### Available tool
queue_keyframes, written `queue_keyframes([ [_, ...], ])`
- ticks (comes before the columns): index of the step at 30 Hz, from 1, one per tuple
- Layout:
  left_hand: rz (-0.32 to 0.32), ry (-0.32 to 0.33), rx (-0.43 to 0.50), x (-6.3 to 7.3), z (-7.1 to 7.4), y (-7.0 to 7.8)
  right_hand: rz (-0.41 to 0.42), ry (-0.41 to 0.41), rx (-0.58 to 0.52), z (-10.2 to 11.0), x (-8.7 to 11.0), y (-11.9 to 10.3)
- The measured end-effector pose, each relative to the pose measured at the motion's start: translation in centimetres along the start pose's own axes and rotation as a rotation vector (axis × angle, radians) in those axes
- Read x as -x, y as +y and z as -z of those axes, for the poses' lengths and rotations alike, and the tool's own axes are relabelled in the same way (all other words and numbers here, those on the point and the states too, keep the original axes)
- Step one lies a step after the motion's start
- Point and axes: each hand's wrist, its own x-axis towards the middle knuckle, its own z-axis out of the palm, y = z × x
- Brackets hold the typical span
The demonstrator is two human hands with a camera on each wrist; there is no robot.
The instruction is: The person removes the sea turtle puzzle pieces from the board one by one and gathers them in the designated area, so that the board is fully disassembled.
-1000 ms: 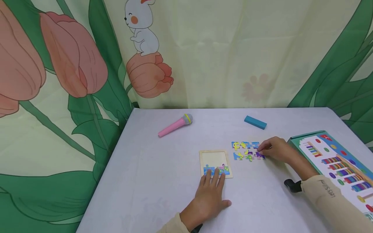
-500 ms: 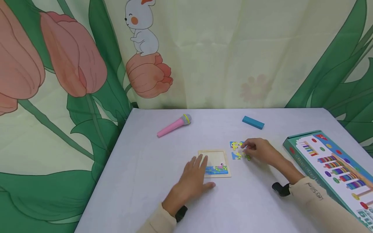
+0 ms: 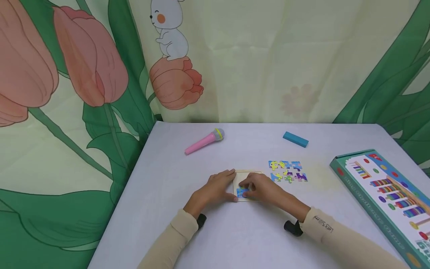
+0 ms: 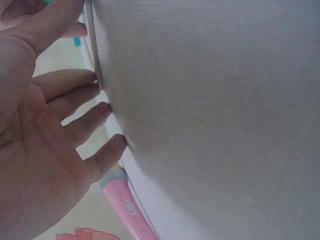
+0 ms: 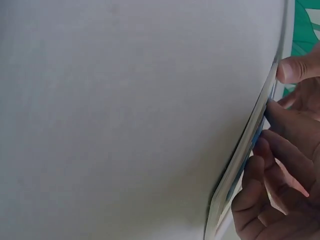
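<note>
A small wooden puzzle tray [image 3: 248,173] lies on the table, blue puzzle pieces [image 3: 240,193] along its near side. My left hand [image 3: 215,189] rests at the tray's left side, fingers extended, thumb by the near corner. In the left wrist view its fingertips [image 4: 119,141] touch along the tray's edge. My right hand [image 3: 263,189] reaches over the tray from the right, thumb and curled fingers pinching at a blue puzzle piece. That hand covers the right part of the tray. Several loose puzzle pieces [image 3: 276,177] lie in two rows to the right.
A pink toy microphone [image 3: 203,143] lies at the back left of the table. Further right is a blue block [image 3: 295,139]. A large green-edged toy box [image 3: 386,194] takes up the right side. Behind the table hangs a printed curtain [image 3: 248,63].
My right hand has moved left from the loose pieces to over the tray. The left hand has slid from the tray's near edge to its left side.
</note>
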Motion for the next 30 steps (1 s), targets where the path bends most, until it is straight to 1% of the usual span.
queue_keyframes([
  [7,0.027,-0.008,-0.030,-0.1,-0.2,0.2,-0.024,0.025,-0.039,-0.5,0.1,-0.3],
  [14,0.042,-0.014,-0.043,-0.3,-0.4,0.3,-0.078,0.017,-0.101,-0.5,0.1,-0.5],
  [17,0.045,-0.013,-0.042,-0.3,-0.4,0.4,-0.085,0.017,-0.105,-0.4,0.1,-0.5],
  [22,0.039,-0.013,-0.039,-0.4,-0.5,0.5,-0.070,0.028,-0.115,-0.2,0.1,-0.3],
  [27,0.040,-0.017,-0.055,-0.5,-0.7,0.5,-0.091,0.039,-0.200,0.7,0.3,0.2],
  [30,0.058,-0.020,-0.061,-0.6,-0.7,0.5,-0.151,0.040,-0.274,1.7,0.4,0.7],
])
